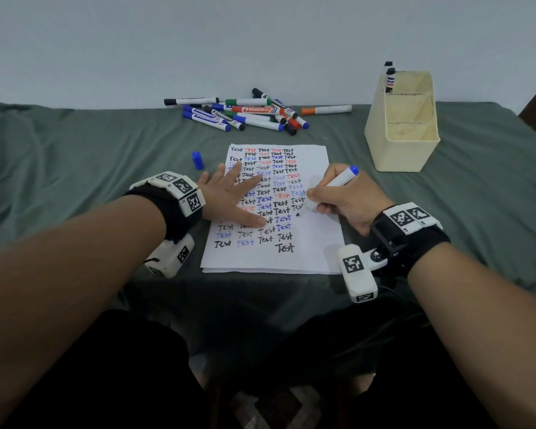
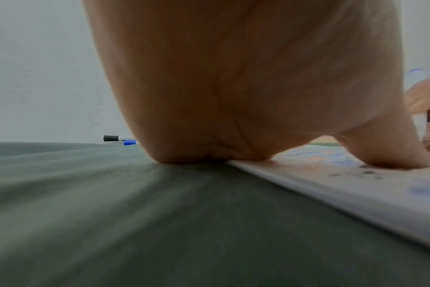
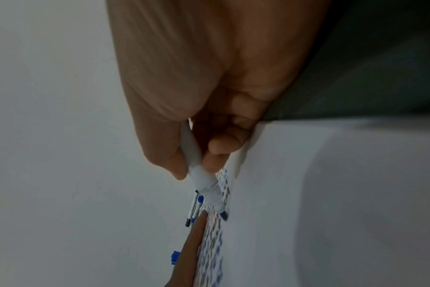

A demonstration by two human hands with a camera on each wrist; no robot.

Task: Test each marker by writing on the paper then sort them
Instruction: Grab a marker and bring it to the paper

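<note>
A white paper [image 1: 310,252] covered with rows of "Test" in black, red and blue lies on the green cloth. My left hand [image 1: 229,196] lies flat on its left part, fingers spread, pressing it down; the left wrist view shows the palm [image 2: 233,97] resting at the paper's edge [image 2: 331,186]. My right hand [image 1: 341,199] grips an uncapped blue-ended marker [image 1: 342,178] in a writing hold, its tip [image 3: 223,214] at the paper near a small black mark [image 1: 298,214]. The blue cap [image 1: 198,159] lies left of the paper.
A pile of several markers [image 1: 248,114] lies beyond the paper by the wall, with an orange-capped one [image 1: 325,110] apart to the right. A cream divided organizer [image 1: 403,147] at the back right holds two black-capped markers [image 1: 390,78]. Green cloth [image 1: 75,156] covers the surface.
</note>
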